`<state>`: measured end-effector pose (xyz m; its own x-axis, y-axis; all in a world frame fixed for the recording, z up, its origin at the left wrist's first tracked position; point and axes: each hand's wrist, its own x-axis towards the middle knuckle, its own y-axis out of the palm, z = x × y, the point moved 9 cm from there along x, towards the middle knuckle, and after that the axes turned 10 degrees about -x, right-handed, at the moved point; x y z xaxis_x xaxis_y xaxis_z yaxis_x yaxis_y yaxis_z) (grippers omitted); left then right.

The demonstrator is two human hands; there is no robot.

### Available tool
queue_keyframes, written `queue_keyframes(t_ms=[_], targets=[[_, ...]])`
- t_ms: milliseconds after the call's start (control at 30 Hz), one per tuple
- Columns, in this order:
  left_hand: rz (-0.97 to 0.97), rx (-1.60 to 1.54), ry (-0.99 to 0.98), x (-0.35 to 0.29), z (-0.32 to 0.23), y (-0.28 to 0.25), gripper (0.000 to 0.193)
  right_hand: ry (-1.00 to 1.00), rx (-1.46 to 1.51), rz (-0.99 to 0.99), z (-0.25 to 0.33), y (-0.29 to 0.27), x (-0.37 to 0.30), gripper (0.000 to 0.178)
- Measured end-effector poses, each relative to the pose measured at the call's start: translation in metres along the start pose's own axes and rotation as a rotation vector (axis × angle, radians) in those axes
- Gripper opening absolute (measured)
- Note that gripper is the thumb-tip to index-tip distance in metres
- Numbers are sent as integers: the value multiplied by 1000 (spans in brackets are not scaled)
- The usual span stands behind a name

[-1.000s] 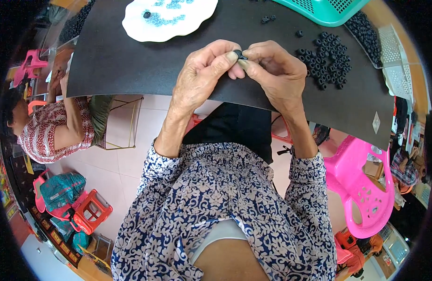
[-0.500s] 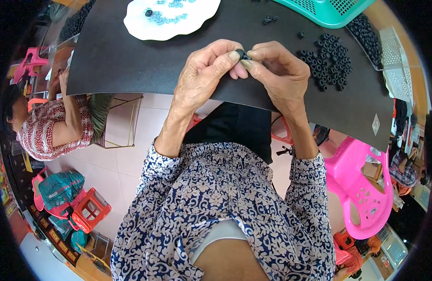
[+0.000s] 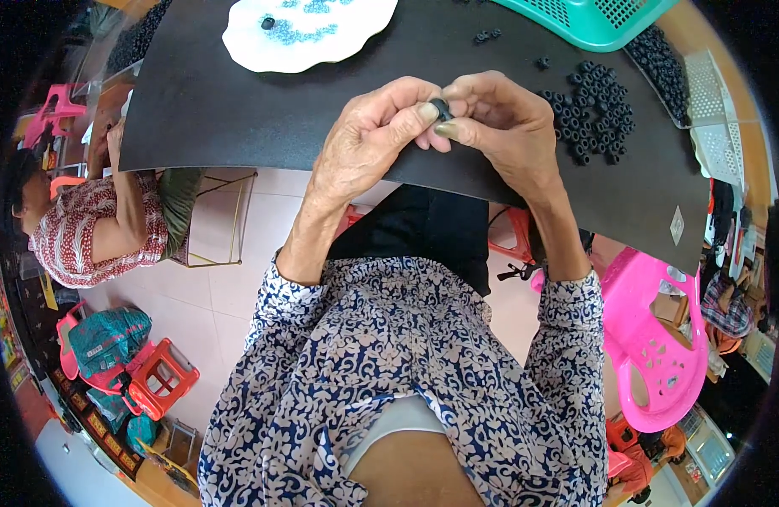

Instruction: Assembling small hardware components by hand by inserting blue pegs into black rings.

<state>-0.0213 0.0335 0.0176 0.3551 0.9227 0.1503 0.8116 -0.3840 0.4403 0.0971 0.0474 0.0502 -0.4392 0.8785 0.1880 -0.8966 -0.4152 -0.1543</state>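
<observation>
Between my two hands, over the dark table (image 3: 220, 118), is a small black round part (image 3: 441, 108). My left hand (image 3: 381, 127) pinches it between thumb and fingers. My right hand (image 3: 503, 118) is closed at its right side, thumb and forefinger tips at the part; whether a second piece sits in those fingers is hidden. Right of my right hand lies a pile of small black rings (image 3: 596, 110). A white wavy-edged plate (image 3: 279, 55) stands ahead on the left, with tiny bluish bits and one black piece (image 3: 267, 24) on it.
A green plastic basket (image 3: 601, 38) stands at the far right, beside a tray of black parts (image 3: 660, 72). A few loose rings (image 3: 488, 35) lie ahead. A pink chair (image 3: 651, 338) is at my right. Another person (image 3: 102, 220) sits at the left, near red stools (image 3: 164, 378).
My right hand has shifted slightly, its fingers curling more around the part, and its forearm has swung outward to the right. The black part has turned a little in my left fingers.
</observation>
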Motion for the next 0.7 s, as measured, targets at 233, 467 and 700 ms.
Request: queue_keyframes(t_ms=[233, 467, 700], targets=[[28, 151, 11, -3, -5, 8, 32, 56, -16, 219, -6, 0, 8, 29], [30, 226, -2, -3, -9, 12, 33, 21, 111, 268, -11, 4, 11, 28], [-26, 276, 62, -1, -13, 18, 22, 29, 175, 270, -11, 2, 11, 26]])
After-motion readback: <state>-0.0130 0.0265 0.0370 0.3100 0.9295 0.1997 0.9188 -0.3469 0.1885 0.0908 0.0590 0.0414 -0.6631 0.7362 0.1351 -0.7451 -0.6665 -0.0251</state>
